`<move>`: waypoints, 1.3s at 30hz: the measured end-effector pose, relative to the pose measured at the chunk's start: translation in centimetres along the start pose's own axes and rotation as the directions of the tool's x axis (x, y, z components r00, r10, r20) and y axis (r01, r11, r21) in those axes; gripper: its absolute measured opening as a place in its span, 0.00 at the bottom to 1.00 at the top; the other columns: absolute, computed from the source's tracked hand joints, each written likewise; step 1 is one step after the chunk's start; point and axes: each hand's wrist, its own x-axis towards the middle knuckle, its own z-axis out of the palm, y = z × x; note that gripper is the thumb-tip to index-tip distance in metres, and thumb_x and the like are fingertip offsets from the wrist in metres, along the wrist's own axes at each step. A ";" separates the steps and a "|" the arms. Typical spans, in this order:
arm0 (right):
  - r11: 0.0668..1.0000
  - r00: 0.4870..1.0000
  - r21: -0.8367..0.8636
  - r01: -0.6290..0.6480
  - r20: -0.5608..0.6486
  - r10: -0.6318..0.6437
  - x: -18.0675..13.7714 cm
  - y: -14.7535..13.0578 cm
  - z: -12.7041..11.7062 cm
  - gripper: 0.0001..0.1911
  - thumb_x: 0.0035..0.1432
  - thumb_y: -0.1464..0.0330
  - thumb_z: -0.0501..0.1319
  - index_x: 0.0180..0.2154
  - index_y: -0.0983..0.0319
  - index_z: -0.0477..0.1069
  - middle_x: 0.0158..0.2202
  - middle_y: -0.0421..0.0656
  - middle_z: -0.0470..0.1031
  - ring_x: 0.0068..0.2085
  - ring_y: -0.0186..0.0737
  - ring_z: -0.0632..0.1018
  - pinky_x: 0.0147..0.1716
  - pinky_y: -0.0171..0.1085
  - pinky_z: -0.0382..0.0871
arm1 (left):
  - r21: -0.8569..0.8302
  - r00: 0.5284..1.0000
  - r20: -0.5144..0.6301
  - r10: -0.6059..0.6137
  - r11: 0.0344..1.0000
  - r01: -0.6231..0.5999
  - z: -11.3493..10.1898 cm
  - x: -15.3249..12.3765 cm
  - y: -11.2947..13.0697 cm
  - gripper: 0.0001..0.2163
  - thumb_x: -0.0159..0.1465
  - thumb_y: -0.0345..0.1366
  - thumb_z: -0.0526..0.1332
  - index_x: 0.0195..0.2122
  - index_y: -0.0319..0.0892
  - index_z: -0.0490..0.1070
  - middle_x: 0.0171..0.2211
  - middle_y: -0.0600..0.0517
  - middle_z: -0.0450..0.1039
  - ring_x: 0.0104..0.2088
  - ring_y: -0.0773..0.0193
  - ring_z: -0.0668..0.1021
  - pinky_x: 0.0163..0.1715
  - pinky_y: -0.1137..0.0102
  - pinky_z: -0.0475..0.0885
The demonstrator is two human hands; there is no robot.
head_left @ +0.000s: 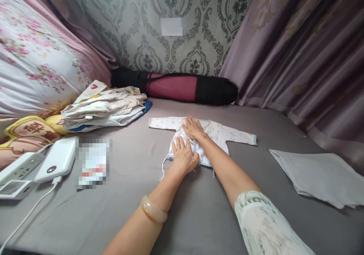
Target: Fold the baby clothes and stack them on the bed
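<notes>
Near the centre of my feed, the left hand [183,154] lies palm-down, fingers spread, on the lower front of a small printed shirt [218,135]; the right hand [194,129] presses flat on its chest — what folds sit beneath the palms I can't tell. I'd expect thin, soft, nearly weightless cloth, best lifted by both shoulders — its ties could snag. From it, a clothes pile [105,104] sits toward ten o'clock, a long bag [172,87] around eleven, a folded grey cloth [315,173] near four.
</notes>
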 end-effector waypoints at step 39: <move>0.935 0.876 0.245 -0.254 -0.351 0.330 -4.6 4.6 -0.4 0.13 0.66 0.72 0.51 0.47 0.60 0.69 0.49 0.46 0.74 0.50 0.43 0.72 0.44 0.36 0.62 | -0.169 0.981 -0.189 0.038 0.983 -0.070 0.3 0.3 -0.7 0.05 0.60 0.35 0.60 0.32 0.44 0.75 0.49 0.46 0.71 0.60 0.50 0.65 0.58 0.58 0.59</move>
